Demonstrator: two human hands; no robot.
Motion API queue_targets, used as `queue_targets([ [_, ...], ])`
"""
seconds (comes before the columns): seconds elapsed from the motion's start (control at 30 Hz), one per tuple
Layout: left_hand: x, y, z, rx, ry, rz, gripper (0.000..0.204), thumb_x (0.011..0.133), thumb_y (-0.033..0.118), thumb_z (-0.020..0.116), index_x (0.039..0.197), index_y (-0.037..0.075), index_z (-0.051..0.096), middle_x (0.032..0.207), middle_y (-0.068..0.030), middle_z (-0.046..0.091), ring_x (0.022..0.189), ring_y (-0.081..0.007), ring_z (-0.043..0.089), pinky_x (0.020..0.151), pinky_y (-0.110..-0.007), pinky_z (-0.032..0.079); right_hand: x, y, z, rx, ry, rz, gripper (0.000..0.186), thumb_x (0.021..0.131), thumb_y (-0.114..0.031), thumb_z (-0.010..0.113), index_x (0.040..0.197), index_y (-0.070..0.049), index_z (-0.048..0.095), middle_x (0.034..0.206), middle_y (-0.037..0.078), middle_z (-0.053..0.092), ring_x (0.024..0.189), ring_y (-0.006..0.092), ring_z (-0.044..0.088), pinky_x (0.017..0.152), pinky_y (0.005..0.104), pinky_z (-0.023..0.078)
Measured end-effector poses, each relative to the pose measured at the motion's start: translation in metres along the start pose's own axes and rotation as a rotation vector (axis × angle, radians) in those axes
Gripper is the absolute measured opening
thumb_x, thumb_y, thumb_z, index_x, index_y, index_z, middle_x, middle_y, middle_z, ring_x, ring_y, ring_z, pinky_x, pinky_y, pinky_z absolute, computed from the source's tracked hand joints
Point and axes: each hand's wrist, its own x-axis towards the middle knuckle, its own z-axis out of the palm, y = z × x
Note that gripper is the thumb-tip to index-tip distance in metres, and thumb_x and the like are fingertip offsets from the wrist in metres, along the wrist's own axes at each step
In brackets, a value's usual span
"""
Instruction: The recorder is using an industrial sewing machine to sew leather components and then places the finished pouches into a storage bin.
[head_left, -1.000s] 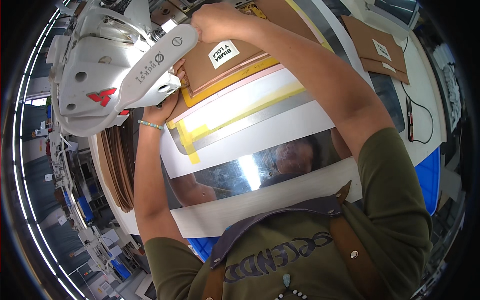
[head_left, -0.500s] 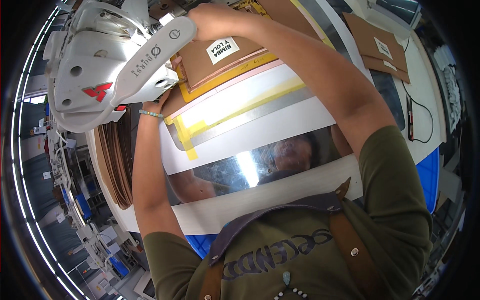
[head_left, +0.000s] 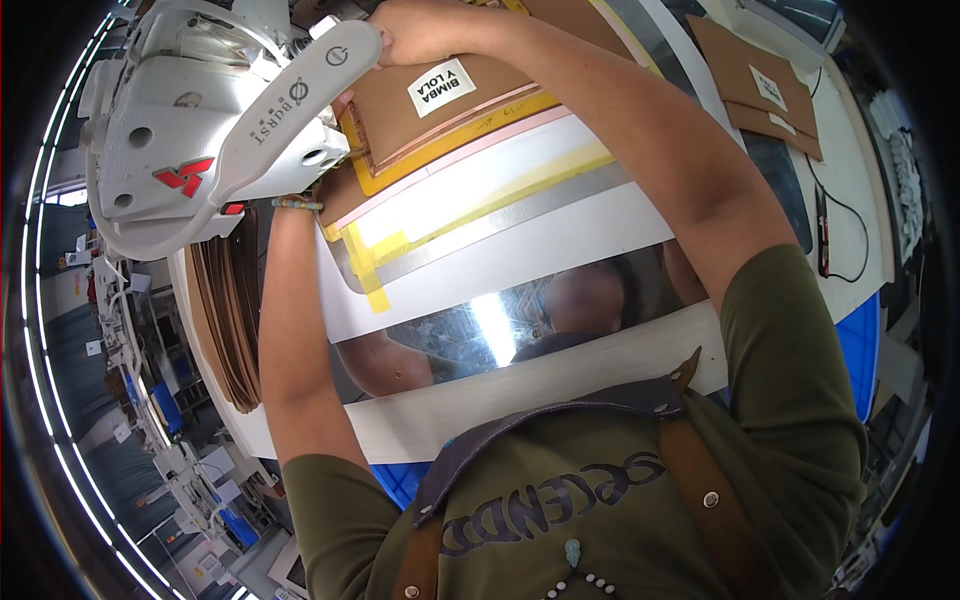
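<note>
My right hand [head_left: 425,30] is at the far edge of the work, by the tip of the white sewing machine's rounded lever [head_left: 345,45]. Its fingers look curled in; what they hold, if anything, is hidden. My left hand [head_left: 344,102] reaches behind the machine head [head_left: 150,150], with only a fingertip and the bracelet wrist showing. Between my arms lies a brown panel [head_left: 400,90] with a white label [head_left: 441,88], framed by a yellow-edged template [head_left: 420,160]. Yellow tape [head_left: 372,268] marks the white and silver sheet nearer me.
A stack of brown pieces [head_left: 225,320] hangs at the table's left edge. To the right lie brown labelled panels [head_left: 760,90] and a thin tool with a black cord [head_left: 823,230]. A shiny metal plate [head_left: 460,335] spans the near side. Blue bins [head_left: 855,350] stand below the table edge.
The view has shifted slightly, moving the machine and work a little up and left in the picture. Both hands stay beside the machine head.
</note>
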Motion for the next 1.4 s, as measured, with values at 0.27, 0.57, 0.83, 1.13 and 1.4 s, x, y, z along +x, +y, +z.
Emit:
queue_targets([
  [0.27,-0.003,0.05,0.046,0.782,0.286,-0.01,0.014,0.091,0.015,0.083,0.096,0.003,0.08,0.094,-0.0062,0.08,0.086,-0.0132,0.072,0.085,-0.03,0.056,0.0,0.002,0.004,-0.074,0.013,-0.005,0.011,0.08,-0.018,0.071,0.078,-0.015,0.081,0.084,0.016,0.076,0.085,0.0359,0.075,0.078,0.0475,0.059],
  [0.57,0.003,0.047,0.044,0.841,0.257,0.092,0.012,0.09,0.017,0.084,0.091,0.005,0.081,0.087,-0.0048,0.077,0.081,-0.0142,0.069,0.082,-0.03,0.053,-0.002,-0.018,0.005,-0.263,-0.055,0.127,0.023,0.081,-0.015,0.068,0.099,-0.007,0.081,0.099,0.014,0.079,0.097,0.0314,0.076,0.081,0.046,0.06],
  [0.83,0.005,0.053,0.054,0.778,0.277,0.075,0.014,0.087,0.014,0.087,0.083,0.004,0.078,0.082,-0.0025,0.074,0.078,-0.0123,0.066,0.08,-0.028,0.051,-0.009,-0.026,-0.002,-0.292,-0.089,0.151,0.023,0.081,-0.015,0.068,0.099,-0.007,0.081,0.099,0.016,0.078,0.096,0.0328,0.076,0.082,0.0465,0.06],
  [1.13,-0.014,0.051,0.039,0.231,0.195,-0.023,0.014,0.095,0.006,0.072,0.109,0.005,0.072,0.109,-0.0052,0.071,0.107,-0.0186,0.061,0.1,-0.034,0.046,-0.011,-0.024,0.003,-0.264,-0.003,0.142,0.011,0.08,-0.011,0.067,0.086,-0.011,0.076,0.086,0.014,0.076,0.087,0.0343,0.073,0.078,0.0476,0.057],
  [1.4,-0.034,0.08,0.057,0.971,-0.175,0.333,0.033,0.101,-0.001,0.058,0.131,0.01,0.066,0.136,-0.0064,0.068,0.138,-0.0272,0.054,0.121,-0.042,0.039,-0.012,-0.03,-0.006,-0.273,-0.099,0.15,0.023,0.079,-0.012,0.066,0.096,-0.006,0.081,0.097,0.017,0.078,0.095,0.0348,0.076,0.082,0.0474,0.06],
])
